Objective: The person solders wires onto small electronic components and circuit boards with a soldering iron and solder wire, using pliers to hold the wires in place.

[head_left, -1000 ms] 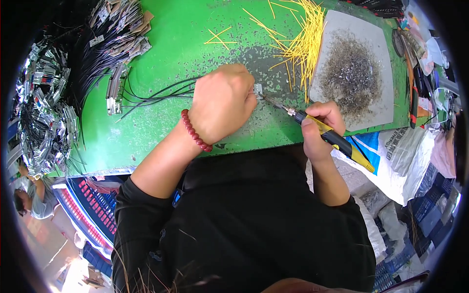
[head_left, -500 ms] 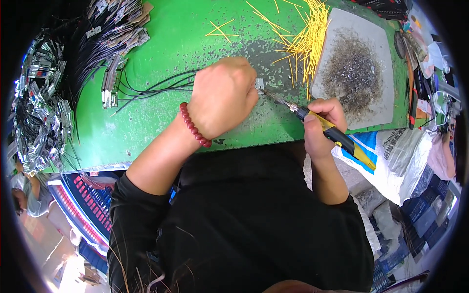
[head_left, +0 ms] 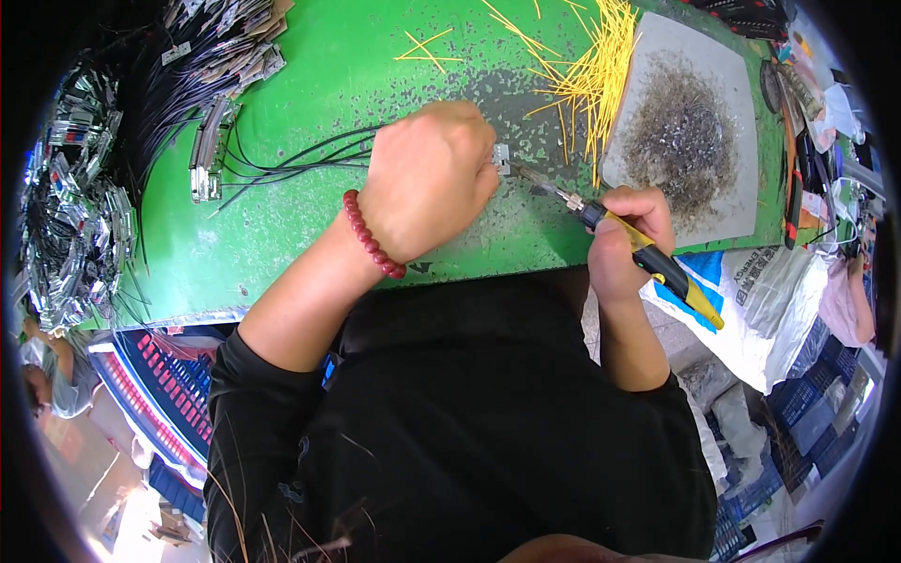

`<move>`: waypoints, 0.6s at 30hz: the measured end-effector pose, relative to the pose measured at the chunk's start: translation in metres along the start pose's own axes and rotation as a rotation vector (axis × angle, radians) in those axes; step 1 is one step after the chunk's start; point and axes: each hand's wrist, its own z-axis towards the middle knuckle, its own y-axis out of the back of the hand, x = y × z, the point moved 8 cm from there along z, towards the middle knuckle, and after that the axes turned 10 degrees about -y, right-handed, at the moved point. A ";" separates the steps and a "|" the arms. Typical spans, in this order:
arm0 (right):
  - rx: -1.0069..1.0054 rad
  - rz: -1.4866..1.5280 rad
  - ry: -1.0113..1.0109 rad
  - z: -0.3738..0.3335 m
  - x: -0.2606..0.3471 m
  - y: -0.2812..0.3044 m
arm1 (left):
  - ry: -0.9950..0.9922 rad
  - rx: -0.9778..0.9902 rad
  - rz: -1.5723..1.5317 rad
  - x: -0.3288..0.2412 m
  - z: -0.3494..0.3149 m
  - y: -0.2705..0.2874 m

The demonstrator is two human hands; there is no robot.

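My left hand [head_left: 430, 183], with a red bead bracelet [head_left: 373, 246] at the wrist, is closed over a small silver metal piece [head_left: 501, 159] whose end shows past the fingertips. Black wires [head_left: 310, 164] run leftward from under that hand; where they join the piece is hidden. In my right hand [head_left: 627, 239] is a yellow and black soldering iron [head_left: 657, 258], gripped between thumb and fingers. Its dark tip points left and up, close beside the metal piece, with a slight gap visible.
Yellow thin strands [head_left: 605, 84] lie beside a grey board [head_left: 741, 211] covered with dark debris. On the left sit bundled metal-ended wires [head_left: 75, 216], a short stack of metal parts [head_left: 208, 150] and more black wires [head_left: 188, 89]. White sacks [head_left: 784, 319] hang beyond the green table [head_left: 310, 75].
The soldering iron has shifted slightly right, so its tip has drawn back from the metal piece. My left hand has moved up a little, and more of the piece shows.
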 end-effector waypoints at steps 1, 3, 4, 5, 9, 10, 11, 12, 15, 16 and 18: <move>-0.001 0.046 -0.003 0.000 0.000 0.001 | -0.005 0.004 -0.009 0.000 0.000 0.000; -0.003 0.092 -0.007 0.000 0.000 0.002 | -0.002 0.006 -0.010 -0.001 0.001 -0.001; 0.014 0.049 -0.007 0.000 0.002 0.000 | 0.001 0.007 -0.012 -0.001 0.001 -0.001; 0.031 0.007 -0.006 0.001 0.004 -0.002 | -0.001 0.008 -0.013 -0.001 0.001 -0.001; 0.051 0.007 -0.043 0.002 0.004 -0.005 | 0.008 -0.005 0.003 0.001 0.000 -0.001; 0.055 0.005 -0.057 0.003 0.003 -0.005 | 0.012 -0.007 0.001 0.001 0.000 -0.001; 0.059 0.003 -0.070 0.003 0.002 -0.005 | 0.010 -0.005 0.000 0.000 0.000 -0.001; 0.056 0.003 -0.070 0.002 0.000 -0.005 | 0.011 -0.003 -0.002 0.000 0.000 -0.001; -0.005 0.064 0.031 0.000 0.003 0.001 | 0.015 0.001 -0.006 0.000 0.001 -0.001; -0.003 0.091 0.032 0.000 0.002 0.001 | 0.020 0.003 -0.008 0.001 0.001 -0.001; -0.005 0.117 0.035 0.000 0.002 0.002 | 0.020 0.007 -0.009 0.001 0.001 -0.001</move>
